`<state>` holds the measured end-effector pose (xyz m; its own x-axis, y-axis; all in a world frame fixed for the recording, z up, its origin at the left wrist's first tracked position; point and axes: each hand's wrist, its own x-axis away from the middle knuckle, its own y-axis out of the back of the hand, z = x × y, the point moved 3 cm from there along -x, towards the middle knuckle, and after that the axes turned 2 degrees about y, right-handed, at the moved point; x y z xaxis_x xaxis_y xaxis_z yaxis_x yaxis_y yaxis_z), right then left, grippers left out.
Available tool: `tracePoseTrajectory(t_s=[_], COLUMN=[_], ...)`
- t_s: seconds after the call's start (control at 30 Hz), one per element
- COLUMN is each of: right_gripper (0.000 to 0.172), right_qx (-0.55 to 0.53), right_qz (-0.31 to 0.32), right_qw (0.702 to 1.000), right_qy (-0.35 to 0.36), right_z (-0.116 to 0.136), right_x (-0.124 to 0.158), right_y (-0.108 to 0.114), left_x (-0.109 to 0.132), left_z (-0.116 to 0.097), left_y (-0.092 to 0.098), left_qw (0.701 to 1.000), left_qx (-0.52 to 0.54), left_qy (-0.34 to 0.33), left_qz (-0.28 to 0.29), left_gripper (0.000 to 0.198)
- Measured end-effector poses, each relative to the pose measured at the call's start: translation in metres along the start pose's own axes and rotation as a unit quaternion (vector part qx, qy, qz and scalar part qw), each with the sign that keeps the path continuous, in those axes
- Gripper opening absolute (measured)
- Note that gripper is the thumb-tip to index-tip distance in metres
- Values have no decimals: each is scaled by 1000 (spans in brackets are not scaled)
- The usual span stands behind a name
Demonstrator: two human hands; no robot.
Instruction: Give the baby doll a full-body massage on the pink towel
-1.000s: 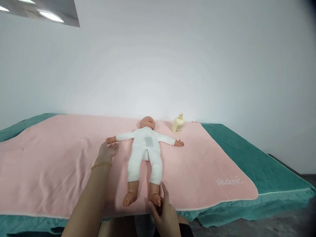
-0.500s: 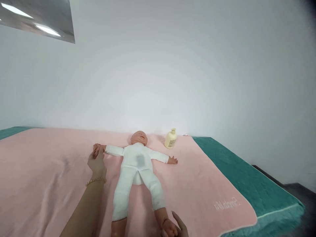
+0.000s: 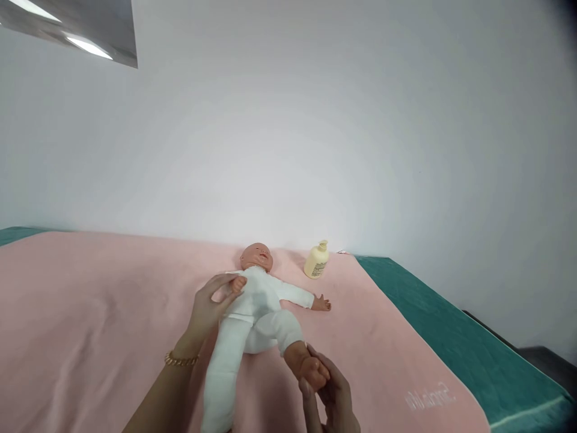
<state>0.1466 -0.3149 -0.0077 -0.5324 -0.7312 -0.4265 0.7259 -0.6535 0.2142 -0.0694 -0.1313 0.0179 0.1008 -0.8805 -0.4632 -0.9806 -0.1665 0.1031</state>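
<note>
A doll (image 3: 256,297) dressed in white lies on its back on a pink blanket (image 3: 383,349), head toward the blanket's far edge, as a person's left hand (image 3: 208,307), a bracelet (image 3: 181,359) at the wrist, pinches its small hand (image 3: 238,284) between thumb and fingers. The right hand (image 3: 333,391) clasps the foot (image 3: 314,373) of a bent leg in its grip over the blanket's nearer part, while a cream pump bottle (image 3: 316,263) stands near the blanket's far edge

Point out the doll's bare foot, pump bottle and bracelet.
Doll's bare foot (image 3: 314,371): head view, near the toes.
Pump bottle (image 3: 316,263): head view, on its body.
Bracelet (image 3: 181,361): head view, middle of band.
</note>
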Motion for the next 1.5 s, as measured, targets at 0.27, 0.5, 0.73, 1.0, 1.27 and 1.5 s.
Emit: tracePoseTrajectory(t_s=[0.27,0.5,0.73,1.0,1.27,1.5], right_gripper=[42,44,42,36,36,25], right_qx=[-2,-21,-2,32,5,36], right_qz=[41,74,79,55,96,114], right_qw=[999,997,996,983,979,980], right_qy=[28,-5,51,172,183,158], right_z=[16,17,22,10,20,-10], right_x=[-37,-48,-48,-26,-144,-205], right_y=[-20,-33,-27,2,-165,-262], left_x=[3,3,-2,-11,-8,-5], left_z=[5,3,9,25,61,96], left_y=[-11,-11,-3,25,51,59], left_qw=[973,966,992,991,873,777], left_qx=[-114,-135,-32,75,296,377], left_qy=[-111,-117,-57,79,248,366], left_qz=[167,186,104,-76,-297,-345], left_gripper=[22,20,25,34,27,6])
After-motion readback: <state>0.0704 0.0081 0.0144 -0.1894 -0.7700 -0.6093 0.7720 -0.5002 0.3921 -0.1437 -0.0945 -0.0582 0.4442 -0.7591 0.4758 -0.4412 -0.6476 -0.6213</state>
